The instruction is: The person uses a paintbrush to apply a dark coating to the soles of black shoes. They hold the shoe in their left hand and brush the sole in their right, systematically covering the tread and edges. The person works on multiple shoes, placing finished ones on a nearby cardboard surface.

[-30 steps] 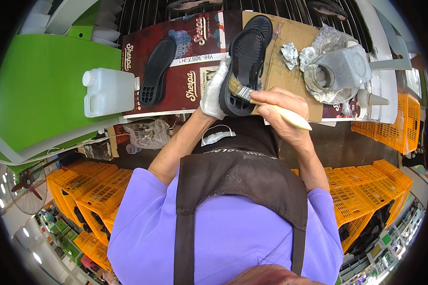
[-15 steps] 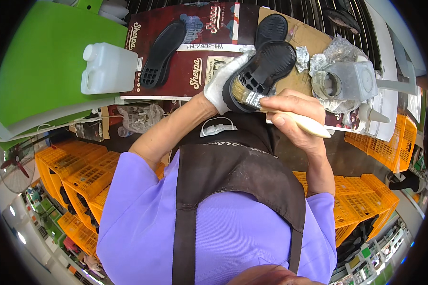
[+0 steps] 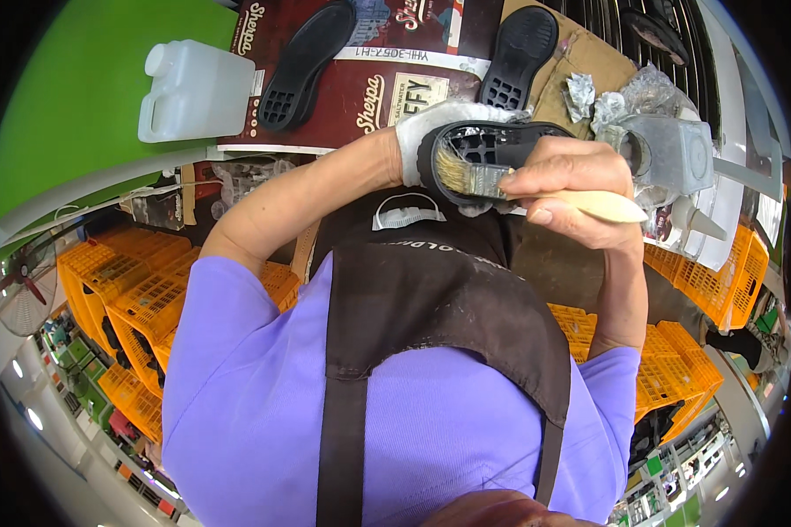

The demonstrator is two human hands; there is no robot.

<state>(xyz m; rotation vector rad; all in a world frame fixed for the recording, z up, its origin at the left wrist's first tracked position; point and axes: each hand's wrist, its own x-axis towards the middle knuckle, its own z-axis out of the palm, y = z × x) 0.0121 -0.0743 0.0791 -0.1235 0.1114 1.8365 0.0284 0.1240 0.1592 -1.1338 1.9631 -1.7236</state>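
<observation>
I see the gloved left hand [image 3: 439,119] clasping a black sole [image 3: 510,142] by the counter's [image 3: 277,148] near edge, in front of the apron [image 3: 448,312], while the bare right hand [image 3: 580,180] grips a brush [image 3: 486,180], its bristles [image 3: 453,169] against the sole.

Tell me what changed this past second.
The black grid-heeled shoe sole in the white-gloved left grip has turned clockwise: its toe end pointed up the picture, now right. That uncovers the heel of the second black shoe sole beyond. Nothing was taken or let go: the right grip still holds the pale-handled bristle brush at the held sole's heel. The white plastic jug stays put.
</observation>
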